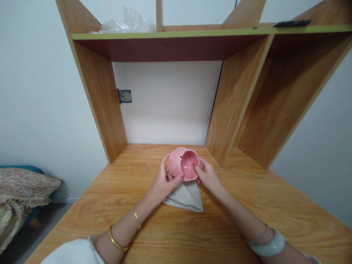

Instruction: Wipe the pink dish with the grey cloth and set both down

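A small pink faceted pot (183,164) is tipped on its side over the wooden desk (110,205), its hollow facing me. My left hand (162,183) wraps round its left wall with thumb and fingers closed on it. My right hand (207,176) grips the right rim, one finger reaching inside the opening. A folded grey cloth (185,196) lies flat on the desk just below the pot and between my wrists. Gold bracelets ring my left wrist and a pale bangle my right.
A wooden hutch (236,110) rises at the back of the desk, with upright dividers and a green-edged shelf (170,35) holding a clear plastic bag (129,22) and a dark flat object (293,23). A patterned blanket (22,190) lies off the desk's left side.
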The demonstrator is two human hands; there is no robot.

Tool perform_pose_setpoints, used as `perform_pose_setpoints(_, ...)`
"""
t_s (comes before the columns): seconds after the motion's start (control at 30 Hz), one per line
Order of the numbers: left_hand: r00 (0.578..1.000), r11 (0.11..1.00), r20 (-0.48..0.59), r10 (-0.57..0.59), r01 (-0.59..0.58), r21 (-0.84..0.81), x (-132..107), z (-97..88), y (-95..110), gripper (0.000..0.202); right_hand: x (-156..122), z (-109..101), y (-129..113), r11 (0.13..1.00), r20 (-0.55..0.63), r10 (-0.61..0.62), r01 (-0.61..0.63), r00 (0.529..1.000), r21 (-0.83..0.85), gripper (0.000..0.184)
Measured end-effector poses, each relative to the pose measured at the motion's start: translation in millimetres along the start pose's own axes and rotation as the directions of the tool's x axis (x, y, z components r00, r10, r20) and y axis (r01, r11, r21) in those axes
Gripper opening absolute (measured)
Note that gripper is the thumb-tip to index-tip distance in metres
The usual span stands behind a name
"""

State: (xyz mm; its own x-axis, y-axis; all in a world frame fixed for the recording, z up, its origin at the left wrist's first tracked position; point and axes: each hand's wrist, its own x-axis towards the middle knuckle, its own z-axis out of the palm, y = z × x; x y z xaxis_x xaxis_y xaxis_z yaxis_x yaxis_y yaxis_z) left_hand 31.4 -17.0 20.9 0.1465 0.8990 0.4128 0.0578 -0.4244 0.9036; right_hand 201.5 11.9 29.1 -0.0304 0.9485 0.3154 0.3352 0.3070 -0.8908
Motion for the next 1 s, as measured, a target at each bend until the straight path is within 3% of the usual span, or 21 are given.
perform_pose_setpoints(0.17,0.993,0.903,0.003,0.120,-0.110,0.415,8.2,-17.4,-5.5,0.039,17.4,-30.9,11.2,0.994,-0.156,0.062,-0.075,0.986,-0.077,0.051)
perform_pose_setpoints(0.33,0.985,0.780,0.059,0.163,-0.165,0.604,11.9,-25.3,-10.4,0.026,30.1,-61.6,33.5,0.954,-0.298,0.124,-0.196,0.946,-0.225,0.050)
perform_pose_setpoints(0.6,0.997,0.700,0.063,0.040,-0.074,0.710,10.7,-24.7,-17.0,0.025,36.3,-86.0,49.8,0.861,-0.428,0.132,-0.317,0.894,-0.397,0.041)
perform_pose_setpoints(1.0,0.998,0.693,0.023,-0.051,0.018,0.720,10.9,-27.5,-22.1,0.027,36.3,-83.2,58.6,0.846,-0.421,0.136,-0.326,0.897,-0.422,0.038)
